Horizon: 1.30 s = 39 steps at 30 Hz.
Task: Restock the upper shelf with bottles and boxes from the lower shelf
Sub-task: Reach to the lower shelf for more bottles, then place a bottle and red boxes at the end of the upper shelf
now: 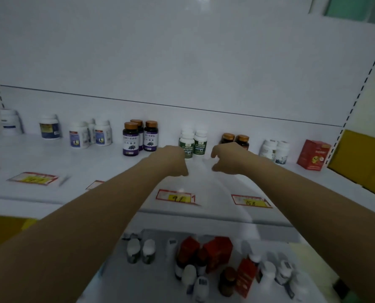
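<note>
Your left hand (pixel 171 161) and right hand (pixel 228 159) reach out over the white upper shelf (pixel 50 158), both with fingers loosely curled downward and holding nothing. They sit just in front of the two white plastic bottles with green labels (pixel 200 143), which stand upright near the back wall. Below your forearms, the lower shelf (pixel 151 285) carries a jumble of white-capped bottles (pixel 149 250) and red cardboard boxes (pixel 218 250).
</note>
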Each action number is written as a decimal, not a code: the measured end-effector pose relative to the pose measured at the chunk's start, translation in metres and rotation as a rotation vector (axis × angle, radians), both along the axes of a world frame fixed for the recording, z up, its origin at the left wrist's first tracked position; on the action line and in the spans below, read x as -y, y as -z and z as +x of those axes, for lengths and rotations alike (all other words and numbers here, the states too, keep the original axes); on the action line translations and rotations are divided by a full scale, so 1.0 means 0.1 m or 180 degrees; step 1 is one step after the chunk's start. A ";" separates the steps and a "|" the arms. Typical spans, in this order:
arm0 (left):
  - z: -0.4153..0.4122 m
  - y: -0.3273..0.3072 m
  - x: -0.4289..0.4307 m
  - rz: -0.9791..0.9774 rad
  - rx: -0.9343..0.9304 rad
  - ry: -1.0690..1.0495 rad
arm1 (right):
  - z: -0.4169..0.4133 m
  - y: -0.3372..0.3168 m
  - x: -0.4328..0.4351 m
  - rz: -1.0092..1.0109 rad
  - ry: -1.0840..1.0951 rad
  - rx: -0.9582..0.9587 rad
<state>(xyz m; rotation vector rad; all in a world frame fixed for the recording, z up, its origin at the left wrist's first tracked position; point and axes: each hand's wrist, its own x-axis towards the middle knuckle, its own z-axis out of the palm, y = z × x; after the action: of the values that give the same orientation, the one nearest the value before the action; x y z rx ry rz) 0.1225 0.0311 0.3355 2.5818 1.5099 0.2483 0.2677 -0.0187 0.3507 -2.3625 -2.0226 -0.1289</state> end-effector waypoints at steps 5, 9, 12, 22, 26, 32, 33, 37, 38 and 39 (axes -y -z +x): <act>-0.04 -0.05 0.74 0.0146 0.0095 -0.0084 | -0.01 -0.05 0.65 0.0189 -0.0209 0.0051; 0.04 0.02 1.39 0.0028 0.0219 -0.0101 | -0.01 0.01 1.29 0.0279 -0.0356 -0.0011; 0.15 0.16 1.84 -0.0198 0.0259 -0.0025 | 0.04 0.13 1.73 0.0256 -0.0426 -0.0102; 0.17 1.16 2.37 -0.0948 -0.0058 -0.0066 | 0.30 1.10 2.41 -0.0383 -0.0135 -0.0812; 0.04 1.58 2.17 -0.1188 -0.0149 -0.0206 | 0.37 1.55 2.29 -0.0712 0.0124 -0.1076; -0.03 2.20 1.74 -0.1465 0.0008 -0.0185 | 0.61 2.40 1.90 -0.0656 0.0303 -0.1207; 0.01 2.30 1.67 -0.1511 0.0054 -0.0168 | 0.66 2.49 1.85 -0.0683 0.0394 -0.1256; 0.29 2.71 1.50 -0.1779 0.0232 -0.0035 | 0.89 2.82 1.70 -0.0777 0.0728 -0.1356; 0.39 2.81 1.47 -0.1836 0.0293 0.0029 | 0.94 2.89 1.66 -0.0786 0.0788 -0.1366; 0.49 2.89 1.44 -0.1894 0.0362 0.0066 | 1.00 2.96 1.61 -0.0797 0.0841 -0.1362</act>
<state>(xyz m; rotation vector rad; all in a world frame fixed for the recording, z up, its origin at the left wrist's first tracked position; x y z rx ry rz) 0.1716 -0.1125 0.0465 2.0724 1.2723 -0.0542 0.3680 -0.1796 0.0551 -2.5078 -1.6041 0.6050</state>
